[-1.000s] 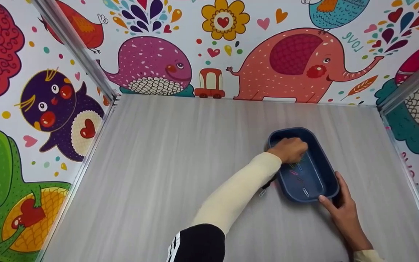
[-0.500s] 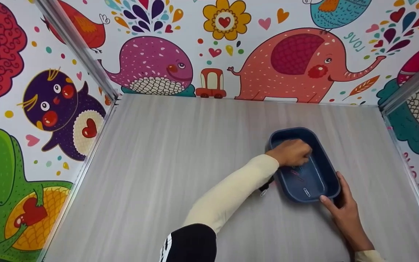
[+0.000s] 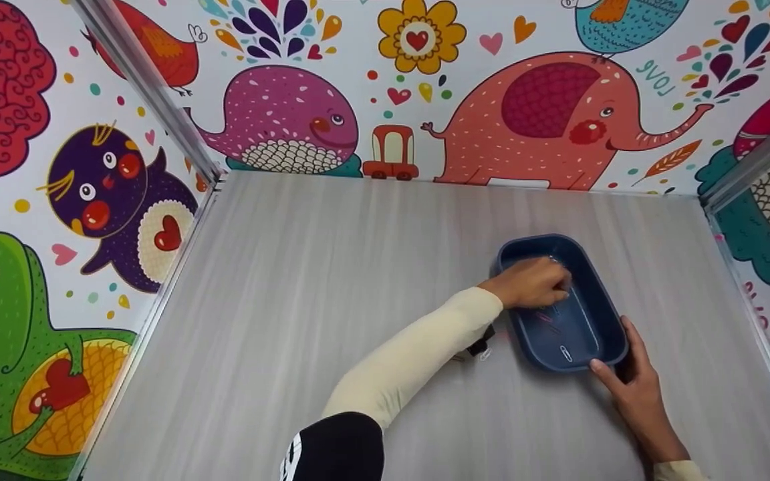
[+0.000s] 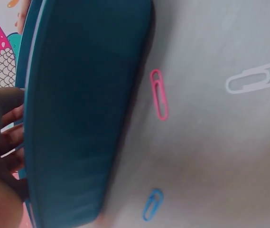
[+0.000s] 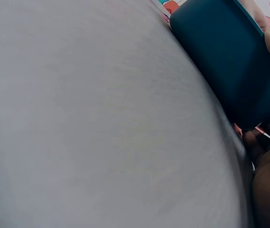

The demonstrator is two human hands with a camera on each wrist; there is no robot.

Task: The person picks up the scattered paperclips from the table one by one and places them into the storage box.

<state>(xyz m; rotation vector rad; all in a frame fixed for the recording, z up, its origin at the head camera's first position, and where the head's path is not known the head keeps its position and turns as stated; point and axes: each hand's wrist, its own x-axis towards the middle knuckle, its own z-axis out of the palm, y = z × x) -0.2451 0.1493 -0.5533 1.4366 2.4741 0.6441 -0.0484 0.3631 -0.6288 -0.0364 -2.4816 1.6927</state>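
Note:
My left hand [image 3: 533, 283] reaches over the rim into a dark blue plastic container [image 3: 600, 308], fingers bent downward. Its fingertips are hidden, so I cannot tell whether they pinch anything. Several paper clips lie on the container's floor, among them a white paper clip [image 3: 565, 353] near the front and pinkish paper clips [image 3: 545, 319] beside the left hand. My right hand [image 3: 635, 387] grips the near right corner, thumb at the rim and fingers along the outer side. In the left wrist view, a pink paper clip [image 4: 159, 88], a blue paper clip [image 4: 152, 204] and a white paper clip [image 4: 248, 78] lie outside on the table.
The grey wood-grain table [image 3: 305, 267] carries the container on its right side. Patterned panels with cartoon animals [image 3: 532, 127] rise at the back and both sides, with metal corner posts [image 3: 141, 87]. A black wrist strap [image 3: 480, 341] shows beneath the left sleeve.
My left hand has shifted slightly toward me inside the container, covering some clips that showed earlier, and its forearm has moved left. The right hand keeps its hold on the container.

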